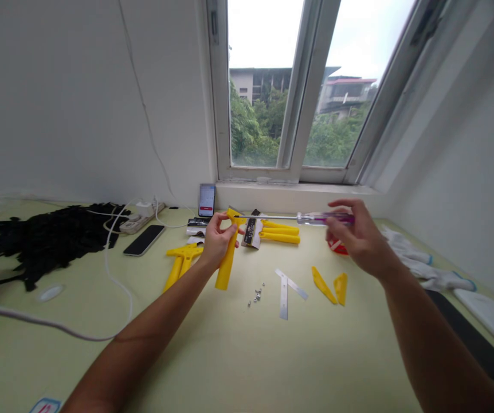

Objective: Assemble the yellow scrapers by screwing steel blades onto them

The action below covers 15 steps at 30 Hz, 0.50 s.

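My left hand (218, 240) grips a yellow plastic scraper (226, 267) near its head, the handle pointing down. In my right hand (361, 235) is a screwdriver (311, 218) with a clear and purple handle, held level. Its tip meets the head of the scraper, at or very close to a screw spot too small to make out. Below lie several small screws (257, 295), two flat metal blades (283, 298) crossing each other, and two yellow plastic pieces (323, 285). Other yellow scrapers (182, 252) rest left of my left hand.
Packaged yellow scrapers (279, 233) lie behind. On the left are a black phone (144, 240), a heap of black strips (53, 238), a power strip (137, 222) and a white cable (53, 326). White gloves (427, 264) lie right; an upright phone (206, 201) stands below the window.
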### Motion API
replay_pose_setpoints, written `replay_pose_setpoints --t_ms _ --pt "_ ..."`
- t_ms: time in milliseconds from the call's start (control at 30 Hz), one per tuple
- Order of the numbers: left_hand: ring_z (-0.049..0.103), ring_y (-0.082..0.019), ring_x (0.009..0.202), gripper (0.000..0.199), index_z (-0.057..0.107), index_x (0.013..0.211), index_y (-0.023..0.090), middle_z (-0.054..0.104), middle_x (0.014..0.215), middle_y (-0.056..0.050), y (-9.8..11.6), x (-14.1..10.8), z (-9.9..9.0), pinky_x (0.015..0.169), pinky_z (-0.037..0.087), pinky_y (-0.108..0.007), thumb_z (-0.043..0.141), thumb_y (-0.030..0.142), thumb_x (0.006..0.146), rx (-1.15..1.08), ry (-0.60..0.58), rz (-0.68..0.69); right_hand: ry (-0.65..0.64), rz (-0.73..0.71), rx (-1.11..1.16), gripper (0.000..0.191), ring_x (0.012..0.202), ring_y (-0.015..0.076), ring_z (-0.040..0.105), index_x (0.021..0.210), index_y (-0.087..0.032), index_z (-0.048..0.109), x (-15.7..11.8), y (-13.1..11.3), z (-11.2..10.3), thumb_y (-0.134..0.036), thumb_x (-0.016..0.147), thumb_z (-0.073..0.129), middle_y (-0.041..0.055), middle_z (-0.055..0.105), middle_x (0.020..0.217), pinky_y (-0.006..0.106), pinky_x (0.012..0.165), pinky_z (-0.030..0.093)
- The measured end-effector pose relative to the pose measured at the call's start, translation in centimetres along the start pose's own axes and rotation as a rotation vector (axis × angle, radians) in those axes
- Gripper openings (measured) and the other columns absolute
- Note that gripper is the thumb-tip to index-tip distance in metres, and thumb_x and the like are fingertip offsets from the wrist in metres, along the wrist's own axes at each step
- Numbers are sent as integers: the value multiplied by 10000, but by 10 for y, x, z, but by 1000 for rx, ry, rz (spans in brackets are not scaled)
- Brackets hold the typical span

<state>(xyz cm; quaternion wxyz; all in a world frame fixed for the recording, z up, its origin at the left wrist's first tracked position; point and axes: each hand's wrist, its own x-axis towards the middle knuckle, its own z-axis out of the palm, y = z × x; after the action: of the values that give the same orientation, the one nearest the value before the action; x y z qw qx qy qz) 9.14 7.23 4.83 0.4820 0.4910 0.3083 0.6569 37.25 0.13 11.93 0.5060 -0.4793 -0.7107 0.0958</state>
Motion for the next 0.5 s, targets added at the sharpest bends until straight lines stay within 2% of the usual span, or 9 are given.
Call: replay_pose_setpoints --t_ms 67,200,300,333,433,500 --pt "706 -168 680 406 443 887 193 529 1136 -37 1 1 -1 363 488 -204 772 296 674 11 9 -4 -63 8 36 462 659 168 653 1199 -241 497 0 1 2 -517 850 622 72 667 973 276 519 533" --pt "706 -166 680 395 446 900 193 523 1144 -39 4 2 -3 364 490 -206 760 301 685 26 17 1 56 125 -11 370 519 144 583 1078 -229 531 1 5 8 -556 905 517 -7 607 668 260 469 487" --pt "705 -163 682 391 448 907 194 520 1151 -39 4 2 -3 367 492 -205 754 300 690 35 29 -2 -53 57 91 412 647 162 644 1162 -238 498 2 7 9 -541 889 556 43 674 877 288 556 535" --pt "704 -161 679 393 444 904 194 521 1151 -38 4 2 -3 367 492 -205 755 300 688 37 25 -7 -54 51 110 416 646 159 645 1158 -238 500 2 7 9 -544 883 562 52 676 921 285 551 535" --pt "700 -153 665 399 428 890 198 523 1151 -31 3 2 -2 364 497 -206 753 303 685 37 12 -10 30 112 69 383 515 130 580 1070 -223 535 2 5 8 -570 913 488 15 637 746 252 466 488" --pt "697 -149 653 402 428 890 198 525 1146 -28 1 1 -1 361 497 -207 754 304 681 35 14 -11 -18 93 72 417 568 144 605 1140 -231 512 1 4 6 -560 886 546 24 645 787 259 493 508"
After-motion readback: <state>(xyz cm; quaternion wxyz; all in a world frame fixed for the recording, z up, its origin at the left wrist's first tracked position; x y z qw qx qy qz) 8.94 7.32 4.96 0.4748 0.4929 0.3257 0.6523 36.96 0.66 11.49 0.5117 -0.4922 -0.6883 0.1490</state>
